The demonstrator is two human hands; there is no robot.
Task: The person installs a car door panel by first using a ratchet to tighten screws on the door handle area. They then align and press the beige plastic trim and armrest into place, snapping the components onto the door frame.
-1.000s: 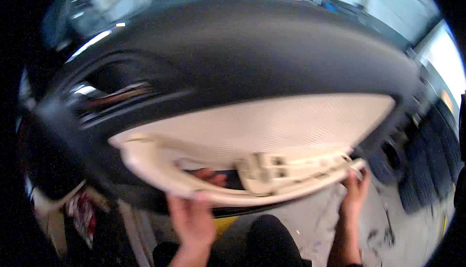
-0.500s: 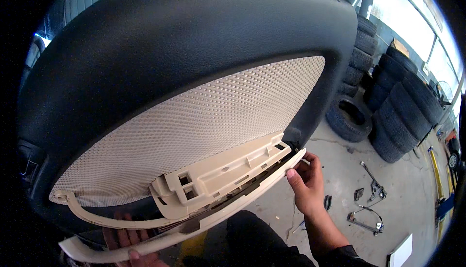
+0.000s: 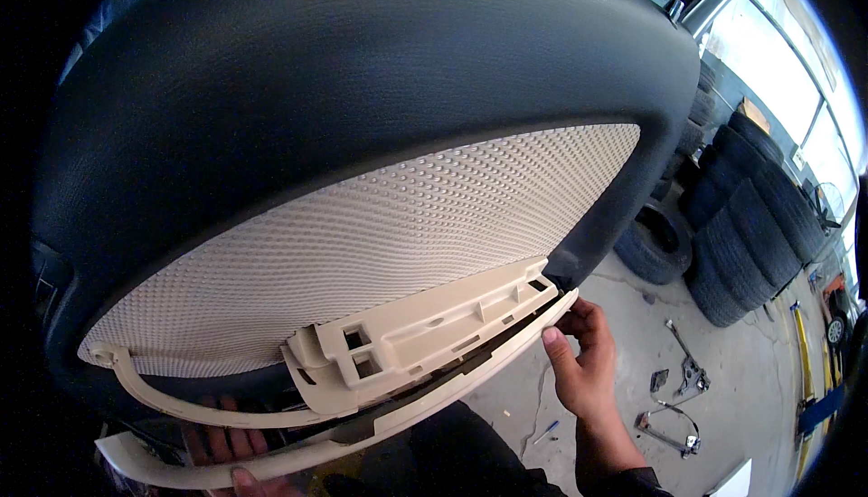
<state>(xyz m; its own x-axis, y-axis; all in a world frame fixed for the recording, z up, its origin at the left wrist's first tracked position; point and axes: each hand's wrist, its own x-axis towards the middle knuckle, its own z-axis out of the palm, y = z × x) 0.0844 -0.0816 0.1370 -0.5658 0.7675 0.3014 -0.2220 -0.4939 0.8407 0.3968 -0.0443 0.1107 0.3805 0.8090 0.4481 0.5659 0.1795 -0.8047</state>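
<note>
A black car door panel (image 3: 362, 72) with a beige dimpled insert (image 3: 389, 226) fills most of the view. At the insert's lower edge is a beige plastic armrest base (image 3: 434, 339) with square openings and a curved arm at its left. Just below it, a long beige curved trim strip (image 3: 411, 411) stands apart by a narrow dark gap. My right hand (image 3: 586, 361) pinches the strip's right end, thumb in front and fingers behind. At the lower left, my left hand (image 3: 226, 452) grips the strip, its thumb in front and fingers partly hidden behind.
Stacked tyres (image 3: 750, 217) stand at the right, with one tyre (image 3: 653, 242) leaning beside them. On the concrete floor lie a window regulator (image 3: 674, 407) with cables and a blue-handled screwdriver (image 3: 548, 430). A yellow and blue lift part (image 3: 818, 411) is farther right.
The view has shifted slightly, so the panel's right side sits farther right and lower. Both hands keep hold of the trim strip, which stays nearly unchanged against the armrest base.
</note>
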